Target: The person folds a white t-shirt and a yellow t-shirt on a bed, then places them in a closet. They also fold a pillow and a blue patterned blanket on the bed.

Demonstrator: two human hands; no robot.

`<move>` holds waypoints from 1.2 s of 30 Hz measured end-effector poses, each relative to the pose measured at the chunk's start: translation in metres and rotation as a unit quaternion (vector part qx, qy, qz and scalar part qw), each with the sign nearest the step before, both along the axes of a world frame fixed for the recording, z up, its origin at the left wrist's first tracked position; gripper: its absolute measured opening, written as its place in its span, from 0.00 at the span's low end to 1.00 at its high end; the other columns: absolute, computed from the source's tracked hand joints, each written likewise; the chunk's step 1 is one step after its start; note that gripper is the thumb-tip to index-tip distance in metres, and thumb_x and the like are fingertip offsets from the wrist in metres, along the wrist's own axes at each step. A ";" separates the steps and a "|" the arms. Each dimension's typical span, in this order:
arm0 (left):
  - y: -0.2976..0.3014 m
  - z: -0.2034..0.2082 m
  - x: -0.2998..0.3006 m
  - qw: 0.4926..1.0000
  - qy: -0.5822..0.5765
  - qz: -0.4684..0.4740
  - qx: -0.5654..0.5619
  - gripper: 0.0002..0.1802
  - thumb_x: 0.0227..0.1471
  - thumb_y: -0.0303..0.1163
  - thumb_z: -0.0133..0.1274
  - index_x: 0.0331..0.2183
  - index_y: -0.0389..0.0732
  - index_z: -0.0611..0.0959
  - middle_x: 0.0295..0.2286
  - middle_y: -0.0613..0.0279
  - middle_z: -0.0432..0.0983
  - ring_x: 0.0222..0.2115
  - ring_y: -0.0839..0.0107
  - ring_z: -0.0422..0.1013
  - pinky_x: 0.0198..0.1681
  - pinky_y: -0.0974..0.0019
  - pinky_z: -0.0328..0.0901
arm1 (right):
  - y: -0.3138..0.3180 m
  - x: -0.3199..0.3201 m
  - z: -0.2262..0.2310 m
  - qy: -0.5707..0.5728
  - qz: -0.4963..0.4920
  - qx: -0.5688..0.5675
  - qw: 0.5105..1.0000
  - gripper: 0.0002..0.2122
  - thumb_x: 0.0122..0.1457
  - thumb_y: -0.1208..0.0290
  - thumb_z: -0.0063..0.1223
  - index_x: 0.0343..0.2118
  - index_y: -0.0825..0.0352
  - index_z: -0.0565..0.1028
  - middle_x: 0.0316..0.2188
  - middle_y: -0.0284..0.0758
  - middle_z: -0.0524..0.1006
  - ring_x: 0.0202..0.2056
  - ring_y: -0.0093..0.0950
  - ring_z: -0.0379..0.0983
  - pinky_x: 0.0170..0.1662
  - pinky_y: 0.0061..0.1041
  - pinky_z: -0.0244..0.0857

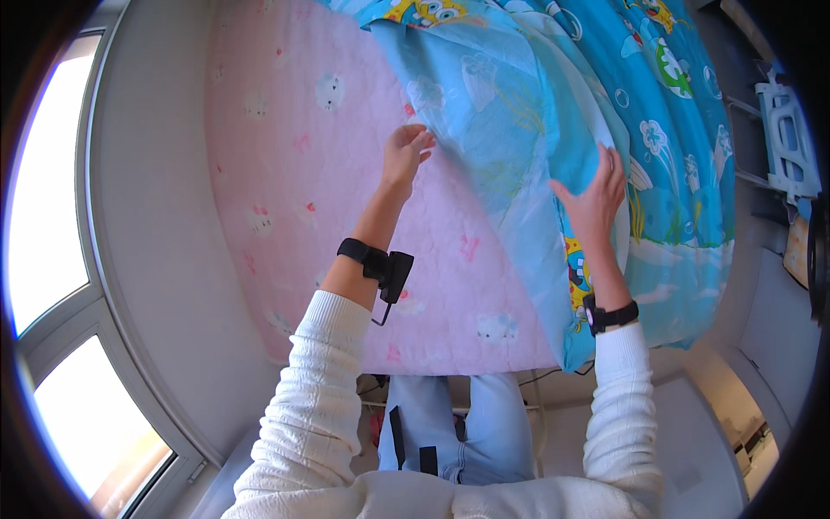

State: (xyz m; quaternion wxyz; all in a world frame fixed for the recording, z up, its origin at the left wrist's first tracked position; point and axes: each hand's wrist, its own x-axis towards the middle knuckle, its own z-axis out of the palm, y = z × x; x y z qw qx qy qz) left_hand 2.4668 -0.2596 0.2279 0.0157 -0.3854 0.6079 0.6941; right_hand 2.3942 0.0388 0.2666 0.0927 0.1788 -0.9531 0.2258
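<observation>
A blue cartoon-print duvet cover (pixel 497 112) lies partly folded back over a pink quilted mattress pad (pixel 303 173). Its paler side shows along the diagonal edge, and the brighter printed side (pixel 657 173) spreads to the right. My left hand (pixel 407 158) hovers at that diagonal edge, its fingers half curled and apart; nothing shows between them. Over the cover's fold, my right hand (pixel 596 195) has its thumb and fingers spread wide. Whether its fingertips touch the fabric I cannot tell. A cartoon-print strip (pixel 577 268) shows beside my right wrist.
On the left, a pale wall (pixel 156 190) and a window frame (pixel 65 316) run beside the bed. A light blue-grey plastic framed object (pixel 788 143) stands beyond the bed's right side. My legs in light jeans (pixel 493 424) are close against the near edge.
</observation>
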 end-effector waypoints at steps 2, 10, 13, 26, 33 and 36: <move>0.002 0.010 -0.016 0.997 0.065 -0.006 0.047 0.20 0.57 0.36 0.48 0.47 0.32 0.71 0.40 0.52 0.73 0.42 0.65 0.71 0.48 0.61 0.65 | -0.006 -0.032 -0.008 -0.100 -0.004 0.018 0.995 0.24 0.48 0.68 0.62 0.47 0.68 0.66 0.46 0.45 0.67 0.47 0.44 0.65 0.48 0.37 0.60; 0.043 0.020 -0.040 0.978 0.021 -0.063 0.197 0.34 0.59 0.52 0.41 0.54 0.32 0.63 0.53 0.49 0.63 0.55 0.61 0.60 0.56 0.57 0.57 | -0.030 0.002 -0.038 -0.118 0.047 0.027 0.992 0.26 0.47 0.70 0.62 0.49 0.66 0.67 0.48 0.46 0.69 0.48 0.47 0.65 0.46 0.34 0.62; 0.053 0.010 -0.034 0.979 -0.003 -0.081 0.189 0.38 0.57 0.54 0.43 0.56 0.32 0.61 0.53 0.48 0.63 0.55 0.59 0.59 0.57 0.56 0.55 | -0.031 -0.002 -0.057 -0.124 -0.036 0.039 0.991 0.24 0.47 0.70 0.62 0.48 0.65 0.68 0.49 0.46 0.68 0.50 0.48 0.62 0.48 0.35 0.59; -0.024 0.076 0.012 0.920 0.196 0.120 0.318 0.48 0.50 0.70 0.33 0.56 0.37 0.64 0.49 0.55 0.68 0.47 0.61 0.66 0.52 0.59 0.61 | 0.004 0.149 0.104 -0.703 0.446 -0.319 0.453 0.05 0.49 0.87 0.48 0.30 0.74 0.70 0.24 0.33 0.69 0.30 0.19 0.65 0.36 0.22 0.61; -0.161 0.184 0.190 0.949 0.236 0.188 -0.087 0.37 0.52 0.30 0.52 0.60 0.44 0.57 0.51 0.49 0.64 0.49 0.56 0.65 0.49 0.54 0.65 | -0.011 0.237 0.110 -0.708 0.471 -0.231 0.472 0.06 0.55 0.77 0.52 0.36 0.68 0.73 0.25 0.30 0.73 0.32 0.20 0.68 0.54 0.34 0.53; -0.182 0.259 0.308 0.900 0.146 0.336 -0.239 0.24 0.50 0.19 0.48 0.51 0.36 0.72 0.48 0.47 0.68 0.45 0.58 0.68 0.47 0.56 0.67 | -0.043 0.281 0.088 -0.638 0.528 -0.155 0.539 0.05 0.57 0.72 0.49 0.35 0.64 0.73 0.25 0.32 0.74 0.35 0.26 0.71 0.61 0.49 0.35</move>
